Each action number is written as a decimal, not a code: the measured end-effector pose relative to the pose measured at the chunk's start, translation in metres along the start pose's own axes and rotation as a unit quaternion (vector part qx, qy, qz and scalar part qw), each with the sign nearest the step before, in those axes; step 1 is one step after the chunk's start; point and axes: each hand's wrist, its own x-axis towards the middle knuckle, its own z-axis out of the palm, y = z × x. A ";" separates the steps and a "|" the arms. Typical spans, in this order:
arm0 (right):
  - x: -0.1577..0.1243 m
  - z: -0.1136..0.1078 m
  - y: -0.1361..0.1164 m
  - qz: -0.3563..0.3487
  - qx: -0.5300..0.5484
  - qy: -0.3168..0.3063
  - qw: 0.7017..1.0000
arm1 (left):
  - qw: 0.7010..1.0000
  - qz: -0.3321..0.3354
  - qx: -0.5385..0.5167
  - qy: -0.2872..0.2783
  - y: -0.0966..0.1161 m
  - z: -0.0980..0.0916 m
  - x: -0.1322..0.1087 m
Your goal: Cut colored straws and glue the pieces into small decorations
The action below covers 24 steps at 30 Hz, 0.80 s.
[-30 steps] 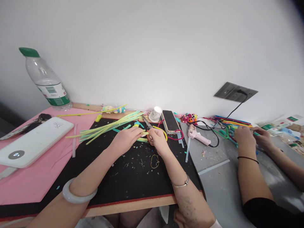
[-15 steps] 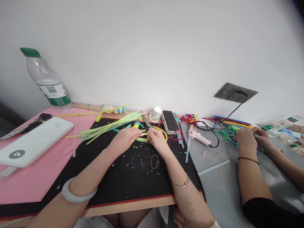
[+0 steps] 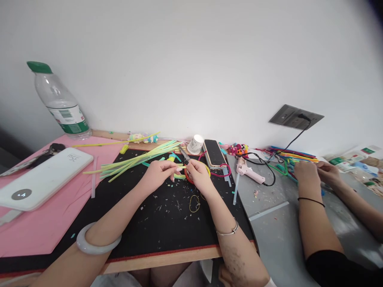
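Note:
My left hand [image 3: 160, 174] pinches one end of a short pale-yellow pipe cleaner [image 3: 181, 168]. The thumb and fingers of my right hand [image 3: 198, 175] are closed on its other end. Scissors [image 3: 184, 153] lie by my right hand, blades pointing to the wall; their orange handle is partly hidden under that hand. A yellow pipe cleaner loop [image 3: 208, 169] curves out behind my right fingers. Between the hands and the wall is a small bright-yellow piece [image 3: 171, 158]. Left of it lies a bundle of green and yellow pipe cleaners [image 3: 134, 161].
A paper cup [image 3: 196, 144] and a phone [image 3: 214, 153] stand near the wall. A pink glue gun [image 3: 250, 172] with a cord lies to the right, beside a co-worker's hands [image 3: 308, 175]. Leftward are a power bank [image 3: 48, 175] and a bottle [image 3: 64, 107]. Scraps dot the black mat [image 3: 167, 227].
My left fingers have shifted on the pipe cleaner and spread a little, the lower ones hanging below it. More of the scissors' orange handle shows. The co-worker's hands have moved slightly left.

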 end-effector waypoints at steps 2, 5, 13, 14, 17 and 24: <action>0.000 -0.001 -0.002 -0.011 -0.021 -0.004 1.000 | 1.000 -0.009 -0.015 -0.004 0.000 0.000 0.000; -0.001 -0.002 -0.004 -0.035 -0.063 -0.004 0.997 | 1.000 -0.013 -0.010 0.003 0.002 0.000 0.000; -0.002 -0.001 -0.007 -0.071 -0.132 0.003 0.989 | 0.999 -0.004 0.023 0.025 0.005 -0.001 0.000; -0.002 -0.001 -0.006 -0.070 -0.135 0.004 0.988 | 0.999 0.009 0.036 0.027 0.005 -0.002 0.000; -0.001 0.000 -0.004 -0.060 -0.138 0.005 0.989 | 0.995 0.056 0.079 0.030 0.004 -0.004 0.000; 0.000 -0.001 0.001 -0.041 -0.125 -0.003 0.991 | 0.979 0.134 0.153 0.024 -0.002 -0.007 0.001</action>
